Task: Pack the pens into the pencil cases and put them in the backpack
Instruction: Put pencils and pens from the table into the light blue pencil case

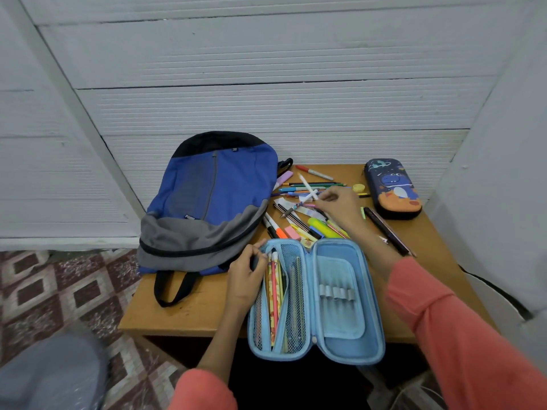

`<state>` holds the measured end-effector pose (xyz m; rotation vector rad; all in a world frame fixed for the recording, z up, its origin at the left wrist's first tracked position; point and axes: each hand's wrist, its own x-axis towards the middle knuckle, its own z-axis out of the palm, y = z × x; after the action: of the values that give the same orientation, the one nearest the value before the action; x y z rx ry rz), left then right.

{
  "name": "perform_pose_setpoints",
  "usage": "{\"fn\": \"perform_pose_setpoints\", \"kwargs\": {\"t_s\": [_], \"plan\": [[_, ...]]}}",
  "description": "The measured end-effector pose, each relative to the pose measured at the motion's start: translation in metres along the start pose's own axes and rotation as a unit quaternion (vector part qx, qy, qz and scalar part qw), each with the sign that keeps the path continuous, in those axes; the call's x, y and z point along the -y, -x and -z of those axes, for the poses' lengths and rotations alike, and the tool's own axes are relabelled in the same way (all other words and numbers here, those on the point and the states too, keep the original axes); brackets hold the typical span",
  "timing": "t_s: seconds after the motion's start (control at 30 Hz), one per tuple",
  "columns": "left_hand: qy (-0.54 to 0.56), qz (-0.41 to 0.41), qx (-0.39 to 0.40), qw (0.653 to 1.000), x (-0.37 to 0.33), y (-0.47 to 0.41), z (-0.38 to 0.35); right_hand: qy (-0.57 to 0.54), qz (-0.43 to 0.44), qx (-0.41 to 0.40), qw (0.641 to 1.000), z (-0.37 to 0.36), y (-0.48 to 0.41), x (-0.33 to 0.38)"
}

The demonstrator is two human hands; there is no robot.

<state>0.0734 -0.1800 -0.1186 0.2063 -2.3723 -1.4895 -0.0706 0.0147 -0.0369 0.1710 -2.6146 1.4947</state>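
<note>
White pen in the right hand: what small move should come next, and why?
Probably lift the white pen off the pile toward the open light blue pencil case: the right hand pinches it, the left hand holds its mesh pocket open.

Backpack [207, 196] blue, grey, black — open case [349, 300] light blue — sleeves [461, 327] coral.

light: soft, even, dimmish | shadows: faint | edges: wide-angle bending | corners: blurred

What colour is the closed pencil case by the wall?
Dark navy pencil case with a blue dinosaur and orange base, seen from the head camera.
</note>
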Motion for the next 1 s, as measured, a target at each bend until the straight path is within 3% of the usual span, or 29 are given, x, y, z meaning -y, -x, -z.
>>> {"fn": "perform_pose_setpoints", "kwargs": {"t_s": [0.17, 0.33, 0.6, 0.77, 1.0], "plan": [[0.001, -0.003, -0.002, 1.000, 0.000, 0.001, 0.000, -0.101, -0.046, 0.156, 0.981, -0.024, 0.028, 0.028], [0.000, -0.008, -0.006, 1.000, -0.001, 0.001, 0.001, -0.050, -0.009, 0.278, 0.959, -0.040, 0.052, 0.037], [0.004, -0.018, -0.005, 1.000, 0.001, 0.000, 0.000, -0.012, -0.015, 0.309, 0.951, -0.047, 0.058, 0.035], [-0.005, -0.024, -0.012, 1.000, 0.002, -0.001, -0.001, -0.010, -0.029, 0.370, 0.929, -0.045, 0.062, 0.037], [-0.005, -0.020, -0.014, 1.000, 0.002, -0.001, -0.001, 0.078, -0.019, 0.416, 0.906, -0.044, 0.070, 0.037]]}}
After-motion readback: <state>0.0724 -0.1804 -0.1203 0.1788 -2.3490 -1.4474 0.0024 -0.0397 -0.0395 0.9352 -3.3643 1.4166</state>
